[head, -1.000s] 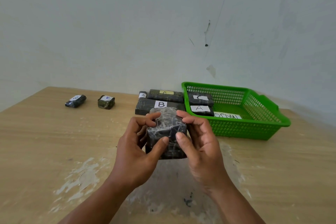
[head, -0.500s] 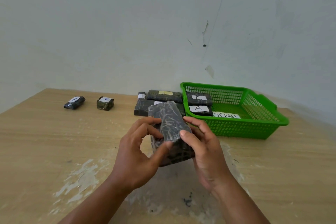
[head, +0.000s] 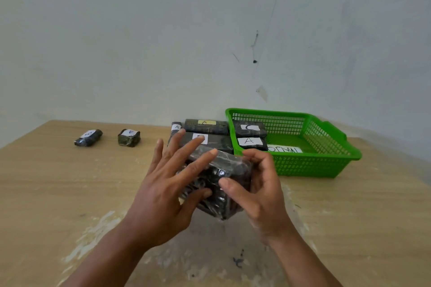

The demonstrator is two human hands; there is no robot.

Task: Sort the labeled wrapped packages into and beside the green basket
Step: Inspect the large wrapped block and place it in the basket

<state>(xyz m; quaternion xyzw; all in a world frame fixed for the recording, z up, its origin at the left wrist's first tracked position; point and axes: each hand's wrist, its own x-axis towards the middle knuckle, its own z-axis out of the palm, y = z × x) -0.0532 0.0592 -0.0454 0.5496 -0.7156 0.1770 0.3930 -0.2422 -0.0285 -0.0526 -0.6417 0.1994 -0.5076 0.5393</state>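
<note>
A dark plastic-wrapped package (head: 224, 184) is held above the table in front of me; no label shows on it. My right hand (head: 258, 191) grips its right side. My left hand (head: 168, 184) lies against its left face with the fingers spread and the thumb under it. The green basket (head: 326, 147) stands at the back right and holds a package marked C (head: 249, 128), one marked A (head: 251, 143) and a white paper label (head: 284, 149). Left of the basket lie packages marked A (head: 206, 126), A (head: 176, 129) and a long one (head: 217, 141) partly hidden by my fingers.
Two small wrapped packages rest at the back left of the wooden table (head: 58, 193): one (head: 88, 138) with a rounded letter, one marked A (head: 129, 138). A pale wall runs close behind the basket. Worn white patches mark the tabletop near me.
The package has been turned from nearly upright to lying tilted between my hands. My left fingers have opened and spread over it; my right hand keeps its grip.
</note>
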